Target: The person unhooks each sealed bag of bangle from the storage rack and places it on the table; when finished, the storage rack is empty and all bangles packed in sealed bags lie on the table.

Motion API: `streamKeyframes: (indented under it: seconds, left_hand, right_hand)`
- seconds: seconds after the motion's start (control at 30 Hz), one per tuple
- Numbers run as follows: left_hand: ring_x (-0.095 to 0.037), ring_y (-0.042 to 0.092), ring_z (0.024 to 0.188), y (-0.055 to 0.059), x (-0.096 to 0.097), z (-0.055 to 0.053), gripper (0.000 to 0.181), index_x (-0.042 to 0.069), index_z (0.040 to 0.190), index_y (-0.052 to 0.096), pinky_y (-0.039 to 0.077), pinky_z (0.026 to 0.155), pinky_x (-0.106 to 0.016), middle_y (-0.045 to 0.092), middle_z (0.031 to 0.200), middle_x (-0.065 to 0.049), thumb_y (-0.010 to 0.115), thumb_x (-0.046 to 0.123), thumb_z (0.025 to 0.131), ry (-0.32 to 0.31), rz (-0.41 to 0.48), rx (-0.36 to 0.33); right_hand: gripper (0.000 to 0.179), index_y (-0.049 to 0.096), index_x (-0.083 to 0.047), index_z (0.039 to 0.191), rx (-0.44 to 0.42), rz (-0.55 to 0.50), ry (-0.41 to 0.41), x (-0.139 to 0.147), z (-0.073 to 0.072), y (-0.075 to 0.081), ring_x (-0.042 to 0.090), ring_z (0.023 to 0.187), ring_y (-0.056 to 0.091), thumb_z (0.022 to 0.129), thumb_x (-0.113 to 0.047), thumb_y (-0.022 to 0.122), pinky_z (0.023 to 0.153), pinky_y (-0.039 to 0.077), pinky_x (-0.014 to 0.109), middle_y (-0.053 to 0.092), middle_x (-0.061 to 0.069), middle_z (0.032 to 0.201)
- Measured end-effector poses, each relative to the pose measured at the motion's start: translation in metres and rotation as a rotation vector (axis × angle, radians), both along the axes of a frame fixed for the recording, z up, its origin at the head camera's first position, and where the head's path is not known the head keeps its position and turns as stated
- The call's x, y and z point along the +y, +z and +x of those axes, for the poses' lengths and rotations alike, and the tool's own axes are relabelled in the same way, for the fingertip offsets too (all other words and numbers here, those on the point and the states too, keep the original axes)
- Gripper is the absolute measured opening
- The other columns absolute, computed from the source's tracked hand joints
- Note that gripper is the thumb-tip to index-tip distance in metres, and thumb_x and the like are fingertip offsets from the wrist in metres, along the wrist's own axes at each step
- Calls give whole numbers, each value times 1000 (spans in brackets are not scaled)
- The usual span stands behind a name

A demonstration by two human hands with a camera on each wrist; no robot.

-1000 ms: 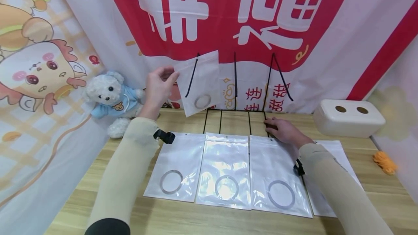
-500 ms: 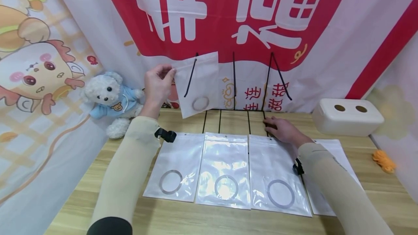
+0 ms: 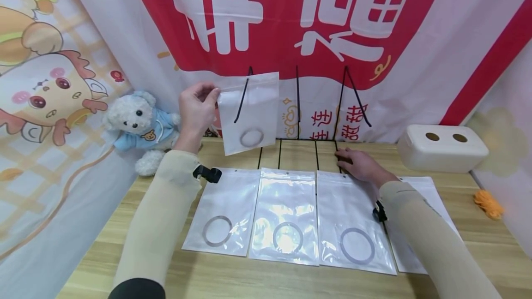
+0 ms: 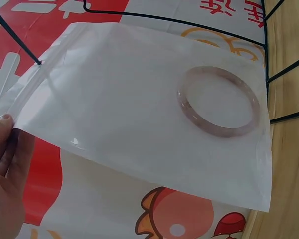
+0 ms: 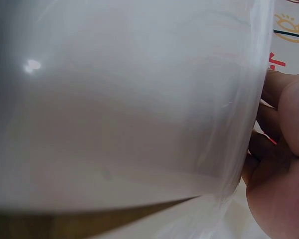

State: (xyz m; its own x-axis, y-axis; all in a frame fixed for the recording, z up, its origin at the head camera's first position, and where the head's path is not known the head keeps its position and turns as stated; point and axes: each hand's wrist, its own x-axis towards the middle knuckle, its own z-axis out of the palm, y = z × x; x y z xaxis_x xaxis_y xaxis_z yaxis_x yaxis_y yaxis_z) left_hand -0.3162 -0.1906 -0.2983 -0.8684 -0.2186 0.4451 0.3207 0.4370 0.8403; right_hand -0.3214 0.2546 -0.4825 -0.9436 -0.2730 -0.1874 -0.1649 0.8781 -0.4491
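Observation:
In the head view my left hand (image 3: pixel 198 105) pinches the upper left corner of a white zip-lock bag (image 3: pixel 255 105). A pale pinkish bangle (image 4: pixel 222 130) shows through the bag's lower end. One peg of the black wire display rack (image 3: pixel 297 96) passes through the hole at the bag's top, and the bag hangs slightly tilted. My right hand (image 3: pixel 358 164) rests low on the right, its fingertips on a base wire of the rack. Just below it lies a flat zip-lock bag (image 3: pixel 347 206) with a ring-shaped bangle (image 3: pixel 341 246) inside.
More bangle bags lie in a row: a left bag (image 3: pixel 237 193), a middle bag (image 3: pixel 288 202) and a right bag (image 3: pixel 420 188) partly under the sleeve. A teddy bear (image 3: pixel 139 114), a white box (image 3: pixel 442 153) with two holes and an orange bundle (image 3: pixel 488 204) stand around.
My left hand has shifted a little left, and the hanging bag has swung slightly lower and left, turning flatter to the head camera. My right hand has stayed put.

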Motion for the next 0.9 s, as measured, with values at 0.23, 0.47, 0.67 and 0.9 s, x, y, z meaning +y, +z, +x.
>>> streamKeyframes:
  seconds: [0.23,0.47,0.67,0.9]
  left_hand:
    - [-18,71,100,1,-3,7,26,7,124,76,63,94,-27,75,121,-12,70,26,107,-2,26,-12]
    - [-19,72,101,-1,-8,15,26,3,122,75,64,98,-31,74,120,-14,69,24,107,-12,-3,24]
    - [-14,71,94,-3,-14,23,23,0,117,75,62,90,-22,74,111,-11,71,20,106,-46,30,53]
    - [-11,70,88,-7,-20,35,19,-3,113,75,59,80,-16,72,100,0,72,14,105,-77,50,80]
  right_hand:
    - [54,47,-11,164,5,-3,6,1,-1,-1,57,158,27,114,-31,54,129,22,71,27,34,172]
    - [54,48,-9,163,29,-9,22,2,1,0,57,158,30,114,-30,54,129,24,71,30,34,171]
    - [54,48,-10,163,24,-9,16,1,2,0,57,158,29,114,-30,55,129,23,71,29,34,171]
    - [54,47,-9,163,29,0,19,1,2,1,57,158,29,114,-29,54,129,23,71,28,35,171]
